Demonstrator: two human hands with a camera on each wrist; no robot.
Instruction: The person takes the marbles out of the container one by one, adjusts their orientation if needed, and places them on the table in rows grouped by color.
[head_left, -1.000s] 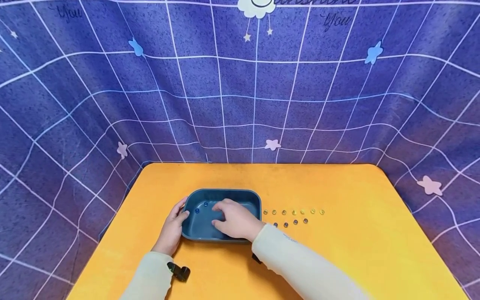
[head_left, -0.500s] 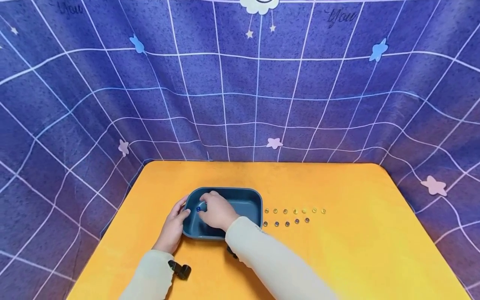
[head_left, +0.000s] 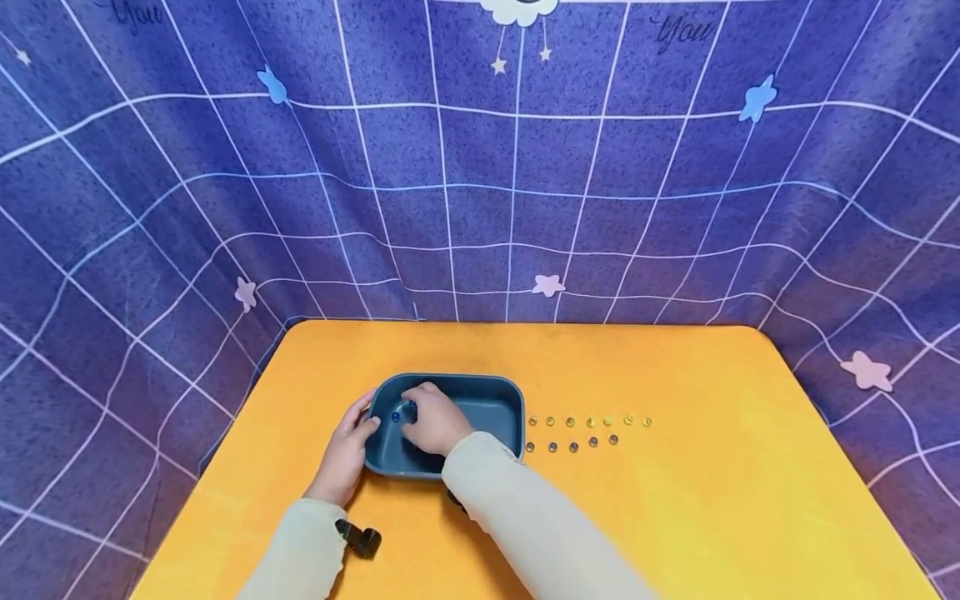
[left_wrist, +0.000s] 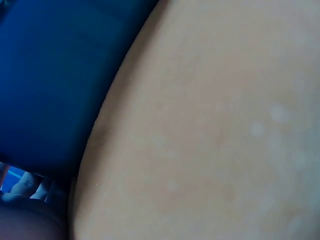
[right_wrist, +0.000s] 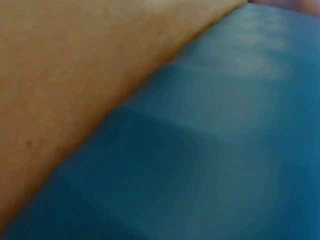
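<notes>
A dark blue rectangular tub [head_left: 480, 385] stands on the yellow table. My left hand [head_left: 347, 446] grips its left end, thumb at the rim and fingers along the outside; in the left wrist view the tub's side [left_wrist: 65, 75] fills the upper left. Inside the tub, my right hand [head_left: 438, 423] reaches over the left half with thumb and index finger apart. Two small blue marbles lie there: one marble [head_left: 396, 417] sits left of the fingers, the other marble [head_left: 412, 404] right by the index fingertip. The right wrist view shows mostly blurred blue tub surface [right_wrist: 200, 140].
Right of the tub, two rows of small glass marbles lie on the table [head_left: 750, 500]. The back row has yellowish marbles [head_left: 590, 422], the front row darker marbles [head_left: 573, 447]. A purple-blue grid curtain [head_left: 480, 217] hangs behind the table.
My right hand has moved left inside the tub to the two blue marbles, then shifted only slightly in the last half second. The left hand keeps its grip on the tub.
</notes>
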